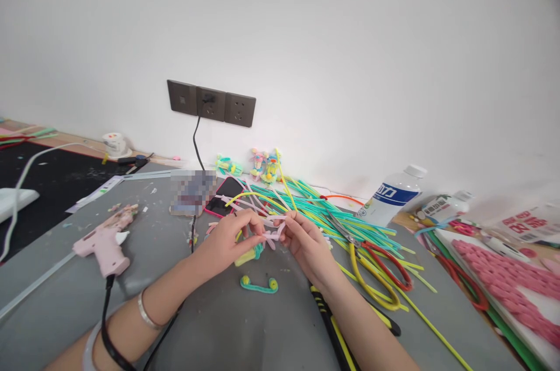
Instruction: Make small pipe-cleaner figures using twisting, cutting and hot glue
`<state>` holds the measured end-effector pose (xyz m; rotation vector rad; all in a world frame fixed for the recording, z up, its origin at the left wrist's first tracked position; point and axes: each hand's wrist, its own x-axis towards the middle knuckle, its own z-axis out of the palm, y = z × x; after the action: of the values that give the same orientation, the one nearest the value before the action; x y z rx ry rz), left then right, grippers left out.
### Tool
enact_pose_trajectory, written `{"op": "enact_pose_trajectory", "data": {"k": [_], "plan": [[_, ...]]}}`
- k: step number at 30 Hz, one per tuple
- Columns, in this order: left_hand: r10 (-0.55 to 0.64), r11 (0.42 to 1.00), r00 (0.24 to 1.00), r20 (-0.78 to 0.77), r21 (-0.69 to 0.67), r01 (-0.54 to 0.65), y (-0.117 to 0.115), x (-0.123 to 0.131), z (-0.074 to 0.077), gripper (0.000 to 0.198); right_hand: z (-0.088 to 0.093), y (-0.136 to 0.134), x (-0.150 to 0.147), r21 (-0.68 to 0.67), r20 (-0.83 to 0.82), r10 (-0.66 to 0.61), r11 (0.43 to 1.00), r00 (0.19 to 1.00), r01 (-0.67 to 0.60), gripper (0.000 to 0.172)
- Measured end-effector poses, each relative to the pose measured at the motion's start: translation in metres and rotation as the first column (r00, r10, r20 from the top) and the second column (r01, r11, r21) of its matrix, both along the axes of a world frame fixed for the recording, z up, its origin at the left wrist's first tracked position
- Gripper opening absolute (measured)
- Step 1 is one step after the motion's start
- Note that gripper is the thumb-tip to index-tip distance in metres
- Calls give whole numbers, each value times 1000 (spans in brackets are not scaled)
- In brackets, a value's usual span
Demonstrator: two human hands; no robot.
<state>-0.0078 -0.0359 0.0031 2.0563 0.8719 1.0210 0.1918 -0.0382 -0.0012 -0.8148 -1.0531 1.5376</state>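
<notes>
A pale pink pipe cleaner (273, 236), bent into a small loop, is held above the middle of the grey tabletop (219, 324). One side is pinched between thumb and forefinger of the left hand (238, 234), the other between the fingertips of the right hand (301, 238). For a neat bend, both pinches are probably best kept close to the fold, with light pressure so that the fuzz is not crushed.

Just below, toward the near edge, a teal strip with coiled yellow ends (259, 285) is seen. Beyond the right hand, teal and yellow pipe cleaners (371, 230) are spread toward the tabletop's right edge, with red-and-yellow-handled scissors (380, 275) laid across them. Toward the left edge, a pink glue gun (104, 245) is laid.

Near the far right corner, large white characters are printed on the blue label of a clear plastic bottle (389, 196); red lettering is carried by a package (531, 224) farther right. Neither can be read with certainty.
</notes>
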Motion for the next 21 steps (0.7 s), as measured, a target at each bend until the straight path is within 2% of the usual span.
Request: {"op": "enact_pose_trajectory", "data": {"k": [2,7,10,14,16,21], "plan": [[-10,999,998,55,-47,13,0,1,-1,11,3,-1,-1,-58,-80,-1,998,997,-3,34],[-17,1000,995,96,-20,19,0,2,0,12,8,-4,-2,-123,-154,-38,992,987,19,29],[37,998,996,79,-49,-33,0,1,1,11,10,-3,-2,-121,-167,-83,991,982,63,29],[115,990,987,109,-92,-105,0,1,3,13,11,0,-1,-142,-251,-203,975,947,171,30],[139,989,980,145,-78,-128,-1,1,5,13,10,1,0,-179,-296,-222,968,929,175,32],[56,991,981,188,-134,-30,-4,1,9,12,9,2,1,-203,-310,-181,972,933,121,35]]}}
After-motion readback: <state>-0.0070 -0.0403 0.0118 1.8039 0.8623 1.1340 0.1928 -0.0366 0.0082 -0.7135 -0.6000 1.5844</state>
